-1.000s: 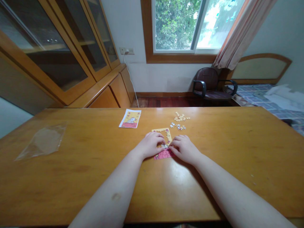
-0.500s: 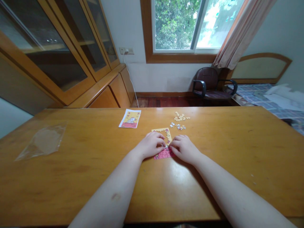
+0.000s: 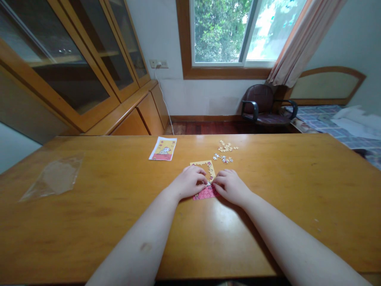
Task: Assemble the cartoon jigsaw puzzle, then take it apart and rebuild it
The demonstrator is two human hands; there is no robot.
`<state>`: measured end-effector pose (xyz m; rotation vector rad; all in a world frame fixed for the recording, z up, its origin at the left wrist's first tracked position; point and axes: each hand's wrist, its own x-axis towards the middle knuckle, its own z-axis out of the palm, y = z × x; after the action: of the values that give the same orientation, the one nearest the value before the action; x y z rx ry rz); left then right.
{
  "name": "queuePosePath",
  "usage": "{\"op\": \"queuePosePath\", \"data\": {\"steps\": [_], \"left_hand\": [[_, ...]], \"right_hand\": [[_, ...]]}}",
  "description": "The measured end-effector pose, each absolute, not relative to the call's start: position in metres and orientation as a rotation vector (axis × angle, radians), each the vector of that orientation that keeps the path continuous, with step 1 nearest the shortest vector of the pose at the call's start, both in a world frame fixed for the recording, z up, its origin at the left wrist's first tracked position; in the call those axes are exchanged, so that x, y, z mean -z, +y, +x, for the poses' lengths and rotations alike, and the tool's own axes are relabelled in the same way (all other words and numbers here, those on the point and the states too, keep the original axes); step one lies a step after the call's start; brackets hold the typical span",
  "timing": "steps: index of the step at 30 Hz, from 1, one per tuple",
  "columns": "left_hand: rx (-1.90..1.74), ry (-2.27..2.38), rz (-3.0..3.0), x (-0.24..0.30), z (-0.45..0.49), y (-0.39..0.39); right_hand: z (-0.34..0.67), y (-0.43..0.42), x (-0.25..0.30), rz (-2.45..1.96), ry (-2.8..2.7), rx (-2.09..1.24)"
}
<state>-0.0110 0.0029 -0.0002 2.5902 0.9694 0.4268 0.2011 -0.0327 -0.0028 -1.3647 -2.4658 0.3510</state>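
Observation:
A partly assembled jigsaw puzzle [image 3: 204, 193] lies on the table in front of me, with joined pink pieces along its near side and a yellow border around an open middle. My left hand [image 3: 192, 180] rests over its left side, fingers curled down and fingertips at a white patch just above the pink rows. From the right, my right hand [image 3: 230, 184] meets that same patch with thumb and forefinger pinched together at a small puzzle piece [image 3: 209, 183], mostly covered by the fingertips. Both hands touch the puzzle, their fingertips close together.
Beyond the puzzle lie loose yellow pieces [image 3: 226, 147] and loose white pieces [image 3: 223, 158]. A printed reference picture [image 3: 163, 149] is at the back left of the table [image 3: 119, 222]. A clear plastic bag [image 3: 55, 176] lies far left. An armchair [image 3: 263, 105] stands behind the table.

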Motion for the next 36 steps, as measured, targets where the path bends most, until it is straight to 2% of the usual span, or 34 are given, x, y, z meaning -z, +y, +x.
{"op": "queuePosePath", "data": {"steps": [29,36], "left_hand": [[-0.415,0.971,2.574,-0.001,-0.010,0.002],[-0.428,1.252,2.475,-0.002,-0.011,0.004]], "right_hand": [[0.200,-0.033,0.003,-1.408,-2.439,-0.340],[0.212,-0.020,0.009,-1.762,-2.090,-0.217]]}}
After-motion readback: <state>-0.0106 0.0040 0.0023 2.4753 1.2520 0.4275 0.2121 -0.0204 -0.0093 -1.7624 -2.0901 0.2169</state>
